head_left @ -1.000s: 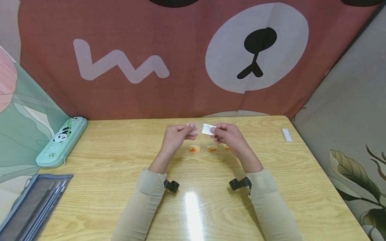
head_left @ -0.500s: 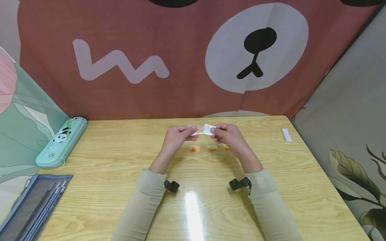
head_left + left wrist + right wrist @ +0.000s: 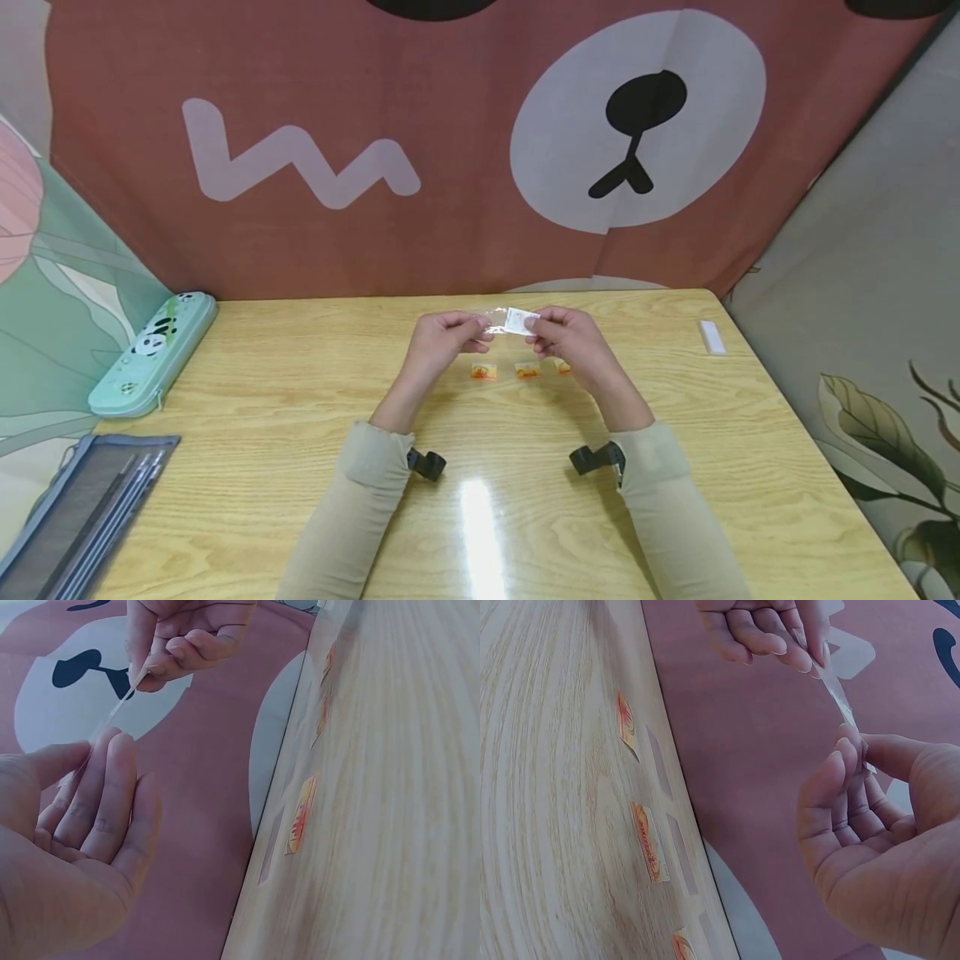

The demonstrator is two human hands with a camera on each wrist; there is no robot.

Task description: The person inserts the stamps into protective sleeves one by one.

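Above the far part of the table, my left hand (image 3: 442, 337) pinches a small shiny clear plastic piece (image 3: 496, 320) between thumb and fingers. Opposite it, my right hand (image 3: 566, 337) pinches a small white printed slip (image 3: 519, 322). The plastic and the slip meet in a line between the hands; whether the slip lies inside the plastic or against it cannot be told. Edge-on, the clear strip (image 3: 840, 697) runs from hand to hand in the right wrist view. Below them three small orange-and-yellow printed pieces lie in a row: left (image 3: 483, 371), middle (image 3: 527, 368) and partly hidden right (image 3: 562, 365).
Faint flat rectangles (image 3: 681, 851) lie between the orange pieces and the table's far edge. A mint panda pencil case (image 3: 153, 354) and a mesh zip pouch (image 3: 90, 517) with long thin items are at left. At far right lies a white block (image 3: 712, 337).
The white slip, apart from the left hand's clear plastic a second ago, now meets it. More of the shiny plastic shows between the hands. Both arms have hardly moved.
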